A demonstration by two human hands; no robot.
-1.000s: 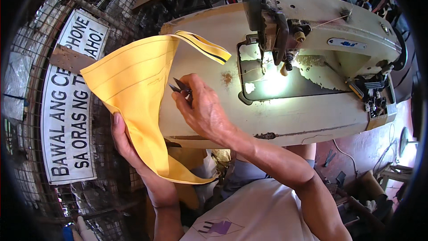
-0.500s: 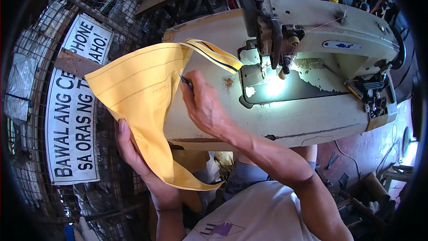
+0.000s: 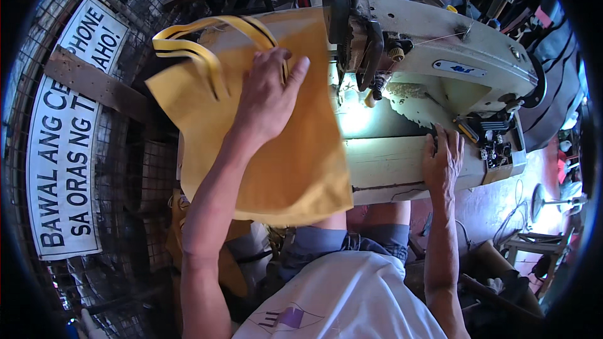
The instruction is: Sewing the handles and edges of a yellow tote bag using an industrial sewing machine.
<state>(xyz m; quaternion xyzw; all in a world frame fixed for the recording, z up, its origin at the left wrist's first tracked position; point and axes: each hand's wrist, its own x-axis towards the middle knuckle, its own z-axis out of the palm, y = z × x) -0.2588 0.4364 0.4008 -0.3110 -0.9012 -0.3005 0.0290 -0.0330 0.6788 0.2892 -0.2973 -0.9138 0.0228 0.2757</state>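
Observation:
A yellow cloth bag [image 3: 295,169] lies spread over the left part of the sewing table [image 3: 389,163], its lower edge hanging off toward my lap. Its yellow handles with black stripes [image 3: 207,34] arch up at the far left end. My left hand [image 3: 267,97] lies flat on the bag with fingers apart, fingertips close to the machine's needle area [image 3: 370,91]. My right hand [image 3: 443,160] rests on the table's front edge to the right of the bag, fingers over the rim, nothing in it. The white industrial sewing machine [image 3: 440,56] stands behind both hands, its lamp lighting the bed.
A white printed sign [image 3: 69,132] hangs on wire mesh [image 3: 144,169] at the left. Clutter and dark cloth [image 3: 553,88] sit behind and right of the machine. A small standing fan [image 3: 540,201] and cables are on the reddish floor at lower right.
The bag was held up in the air between both hands; now it lies on the table under my flat left hand. My right hand has let go and moved right to the table edge.

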